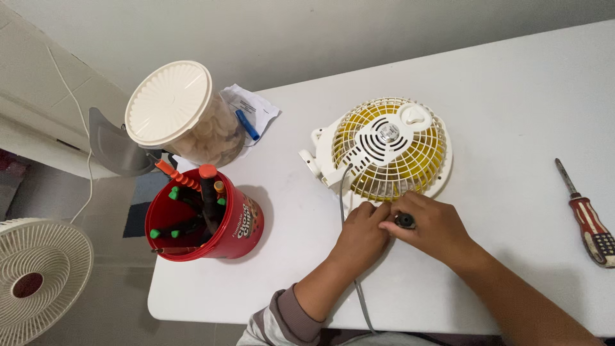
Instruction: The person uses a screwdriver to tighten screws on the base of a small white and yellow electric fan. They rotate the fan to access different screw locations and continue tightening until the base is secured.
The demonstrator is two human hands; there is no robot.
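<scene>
Small white-and-yellow plastic desk fan (384, 148) lies grille-up on the white table (512, 96) at the centre of the frame, its grey cord (359, 295) running down toward you. As far as I can judge, the work is at an early stage: the white grille looks fully seated on the housing, and no loose screws or parts show on the table.

Your right hand (435, 227) is closed around a black-handled tool (404, 221) at the fan's lower rim, fingers curled tight; its tip is hidden. Your left hand (360, 234) is pressed against it, fingertips bunched at the same spot, holding nothing I can make out.

A red-handled screwdriver (589, 221) lies untouched at the right edge.
</scene>
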